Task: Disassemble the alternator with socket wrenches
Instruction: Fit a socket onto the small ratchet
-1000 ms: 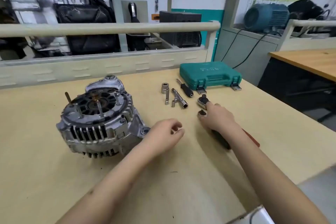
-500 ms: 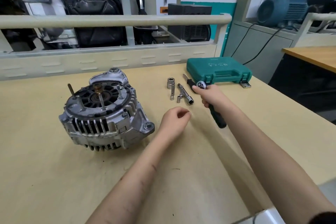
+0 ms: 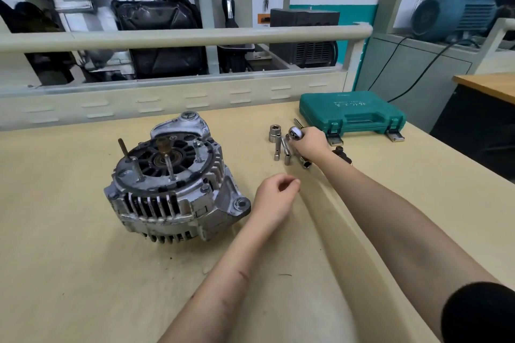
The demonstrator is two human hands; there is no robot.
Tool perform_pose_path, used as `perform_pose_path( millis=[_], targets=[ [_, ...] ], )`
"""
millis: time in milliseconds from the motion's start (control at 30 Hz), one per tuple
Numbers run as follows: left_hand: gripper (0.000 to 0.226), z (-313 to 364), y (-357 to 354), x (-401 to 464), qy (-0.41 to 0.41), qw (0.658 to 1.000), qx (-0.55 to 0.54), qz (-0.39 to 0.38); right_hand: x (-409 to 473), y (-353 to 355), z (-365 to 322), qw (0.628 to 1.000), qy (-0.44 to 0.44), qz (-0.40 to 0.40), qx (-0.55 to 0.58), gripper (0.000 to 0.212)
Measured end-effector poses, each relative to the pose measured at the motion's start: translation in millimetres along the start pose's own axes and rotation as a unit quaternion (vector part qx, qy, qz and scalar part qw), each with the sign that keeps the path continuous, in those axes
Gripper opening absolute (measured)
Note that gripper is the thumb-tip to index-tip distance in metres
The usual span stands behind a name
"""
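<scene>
The silver alternator [image 3: 172,181] lies on the wooden bench with its black rear face and several studs pointing up. My right hand [image 3: 309,145] grips the ratchet wrench [image 3: 296,132] near its round head, over the row of sockets [image 3: 281,145]; the black handle end [image 3: 342,154] sticks out behind my wrist. A short wide socket [image 3: 275,133] stands upright at the far end of that row. My left hand [image 3: 274,198] rests on the bench just right of the alternator, fingers loosely curled and holding nothing.
A shut green tool case [image 3: 351,114] sits at the back right of the bench [image 3: 83,273]. A beige rail and panel [image 3: 178,36] run along the far edge. The bench's right edge drops off near another table [image 3: 490,83].
My right hand picked the ratchet wrench off the bench and carried it away from me, over the sockets. My left hand stayed beside the alternator.
</scene>
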State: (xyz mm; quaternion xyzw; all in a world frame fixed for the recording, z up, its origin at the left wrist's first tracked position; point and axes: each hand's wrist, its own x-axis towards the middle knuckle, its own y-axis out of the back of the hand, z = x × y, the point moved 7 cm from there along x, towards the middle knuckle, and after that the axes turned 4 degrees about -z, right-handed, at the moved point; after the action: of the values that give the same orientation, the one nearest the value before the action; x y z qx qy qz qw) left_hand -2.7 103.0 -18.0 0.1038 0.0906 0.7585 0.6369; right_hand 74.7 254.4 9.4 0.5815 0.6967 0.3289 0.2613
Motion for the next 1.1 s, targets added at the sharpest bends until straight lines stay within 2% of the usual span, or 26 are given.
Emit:
perform_pose_path(
  millis=[100,267,333,533,700,900,1000,1100],
  targets=[
    [0.014,-1.3,-2.7,0.3,0.006,1.000,-0.011,-0.004,1.9,11.0,4.4,0.998,0.011,0.032,0.046,0.013],
    [0.012,-3.5,-8.6,0.0,0.005,1.000,-0.005,-0.016,6.7,13.9,3.0,0.997,0.023,0.013,0.069,0.011],
    [0.013,-5.6,-7.0,1.3,0.008,1.000,-0.010,-0.013,10.5,6.1,0.1,0.999,0.020,-0.007,0.050,0.009],
    [0.015,-14.7,-5.7,2.9,0.012,1.000,-0.013,-0.016,26.8,-17.1,-6.6,0.996,-0.028,-0.071,-0.039,0.029],
    [0.015,-18.0,-5.5,2.9,-0.007,1.000,-0.011,-0.018,37.2,-28.3,-8.0,0.992,-0.057,-0.092,-0.068,0.028],
    [0.014,-20.5,-4.3,4.3,0.002,1.000,-0.014,-0.012,39.8,-31.9,-10.9,0.990,-0.050,-0.090,-0.098,0.024],
    [0.016,-19.6,-3.0,4.2,0.022,0.999,-0.039,-0.007,32.0,-18.1,-11.6,0.995,-0.047,-0.074,-0.038,0.022],
    [0.023,-16.6,-2.3,2.4,0.058,0.992,-0.110,0.002,6.7,6.8,-8.8,0.992,-0.025,-0.057,0.107,0.023]
  ],
)
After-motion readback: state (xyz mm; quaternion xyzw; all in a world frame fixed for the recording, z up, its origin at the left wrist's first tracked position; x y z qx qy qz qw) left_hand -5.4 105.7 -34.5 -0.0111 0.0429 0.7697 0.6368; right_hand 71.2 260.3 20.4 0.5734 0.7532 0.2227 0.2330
